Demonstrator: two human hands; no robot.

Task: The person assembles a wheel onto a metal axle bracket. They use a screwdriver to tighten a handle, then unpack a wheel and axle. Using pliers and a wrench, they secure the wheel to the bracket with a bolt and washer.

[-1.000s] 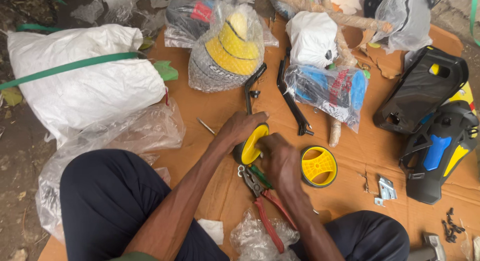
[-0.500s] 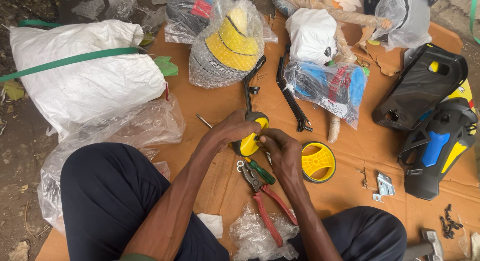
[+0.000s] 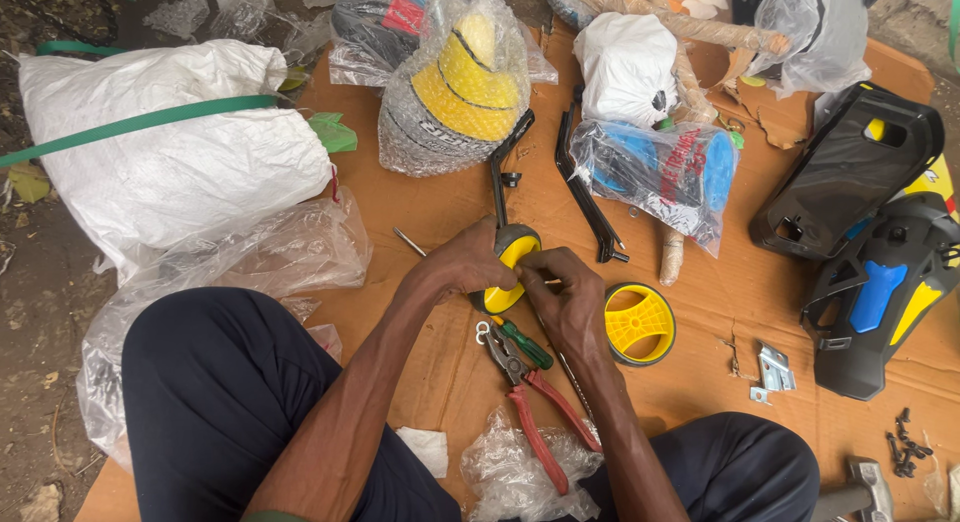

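Seen from above, a seated person is working over brown cardboard (image 3: 480, 202). At the centre of the frame, the left hand (image 3: 462, 267) is curling its fingers around a small yellow-and-black wheel (image 3: 508, 272), gripping it on edge, while the right hand (image 3: 568, 302) is pinching at the wheel's hub. Red-handled pliers (image 3: 535, 407) are lying just below the hands. A second yellow wheel (image 3: 640, 324) is resting flat to their right. A white sack (image 3: 170, 162) is sitting at upper left.
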